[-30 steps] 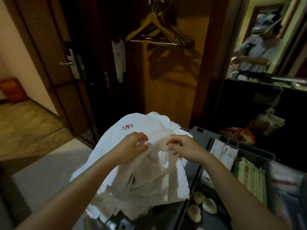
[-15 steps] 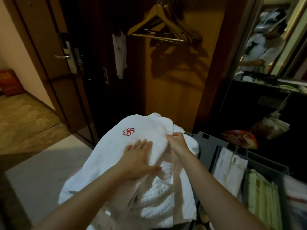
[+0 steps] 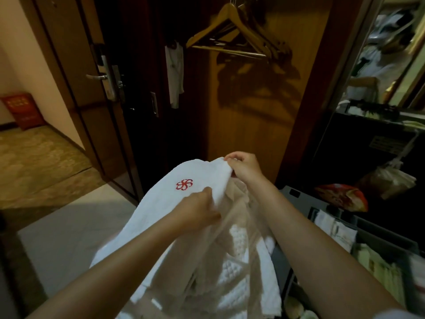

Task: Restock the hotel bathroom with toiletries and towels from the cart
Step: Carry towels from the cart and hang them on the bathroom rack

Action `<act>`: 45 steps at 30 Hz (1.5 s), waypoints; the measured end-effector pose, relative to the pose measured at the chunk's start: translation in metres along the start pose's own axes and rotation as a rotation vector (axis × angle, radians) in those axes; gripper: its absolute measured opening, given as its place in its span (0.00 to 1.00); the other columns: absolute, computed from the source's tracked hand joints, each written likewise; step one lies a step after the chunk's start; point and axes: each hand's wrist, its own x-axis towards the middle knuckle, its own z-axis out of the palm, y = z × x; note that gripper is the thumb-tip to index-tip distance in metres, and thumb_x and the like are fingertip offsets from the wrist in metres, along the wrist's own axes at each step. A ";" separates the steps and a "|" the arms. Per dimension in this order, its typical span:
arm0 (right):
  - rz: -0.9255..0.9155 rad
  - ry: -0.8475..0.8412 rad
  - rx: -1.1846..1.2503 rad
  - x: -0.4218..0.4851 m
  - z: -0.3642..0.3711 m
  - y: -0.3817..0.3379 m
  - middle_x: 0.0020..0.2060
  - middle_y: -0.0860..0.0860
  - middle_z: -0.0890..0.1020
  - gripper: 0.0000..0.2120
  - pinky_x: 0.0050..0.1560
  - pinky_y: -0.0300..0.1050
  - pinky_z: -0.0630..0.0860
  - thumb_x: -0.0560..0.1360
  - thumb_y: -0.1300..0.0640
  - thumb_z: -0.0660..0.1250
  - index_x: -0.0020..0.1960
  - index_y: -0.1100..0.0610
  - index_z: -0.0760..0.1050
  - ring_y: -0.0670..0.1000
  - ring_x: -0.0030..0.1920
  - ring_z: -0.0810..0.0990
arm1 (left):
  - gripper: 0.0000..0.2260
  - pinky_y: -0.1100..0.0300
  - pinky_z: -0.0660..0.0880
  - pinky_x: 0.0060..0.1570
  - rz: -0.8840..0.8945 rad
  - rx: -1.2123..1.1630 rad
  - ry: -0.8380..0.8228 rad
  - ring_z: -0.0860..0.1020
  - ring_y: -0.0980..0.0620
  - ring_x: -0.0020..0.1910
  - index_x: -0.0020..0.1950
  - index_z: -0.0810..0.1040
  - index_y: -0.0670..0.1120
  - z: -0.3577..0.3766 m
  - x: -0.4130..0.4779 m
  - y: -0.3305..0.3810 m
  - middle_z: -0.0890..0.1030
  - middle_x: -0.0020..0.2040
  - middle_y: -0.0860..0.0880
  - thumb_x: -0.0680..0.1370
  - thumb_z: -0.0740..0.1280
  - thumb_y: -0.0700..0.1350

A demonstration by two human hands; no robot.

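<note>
A white waffle-weave towel or robe [image 3: 161, 208] with a red embroidered logo hangs in front of me, over the left end of the grey cart [image 3: 296, 199]. My right hand [image 3: 245, 168] pinches its top edge and holds it up. My left hand [image 3: 197, 209] grips a fold of the same cloth lower down, just right of the logo. More white cloth bunches below my forearms. The cart's compartments at lower right hold folded white and pale green packets [image 3: 333, 229].
A wooden wardrobe with hangers [image 3: 230, 31] stands straight ahead. The dark room door [image 3: 103, 77] with a lever handle is at left, with patterned hallway carpet beyond. A mirror at upper right reflects a person. A red-orange bag [image 3: 342, 196] lies beyond the cart.
My right hand has lifted the cloth's top edge higher. My left hand went from lying flat on the cloth to gripping a fold of it.
</note>
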 end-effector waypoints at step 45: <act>-0.058 -0.130 0.329 0.005 0.068 -0.081 0.68 0.52 0.70 0.19 0.62 0.50 0.72 0.82 0.57 0.54 0.72 0.50 0.62 0.52 0.64 0.74 | 0.14 0.55 0.73 0.36 0.157 -0.139 0.723 0.76 0.47 0.36 0.39 0.74 0.43 -0.159 -0.027 -0.102 0.77 0.37 0.43 0.81 0.58 0.48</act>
